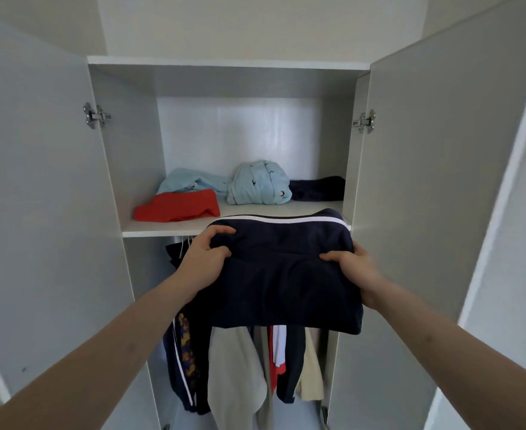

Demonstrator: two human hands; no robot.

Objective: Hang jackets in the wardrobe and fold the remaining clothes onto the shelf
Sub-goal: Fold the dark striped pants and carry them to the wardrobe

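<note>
— Where is the folded navy garment (282,274)?
— Head view: raised at the front edge of the shelf (162,228), over the hanging jackets (240,367).
— The fingers?
— The left hand (204,259) and right hand (356,268) grip its sides, thumbs curled on top.

no readable text, no labels, no brands, no numbers

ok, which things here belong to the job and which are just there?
Job: folded navy garment held in left hand and right hand; shelf; red garment; light blue clothes; hanging jackets.
Just there: door hinges.
</note>
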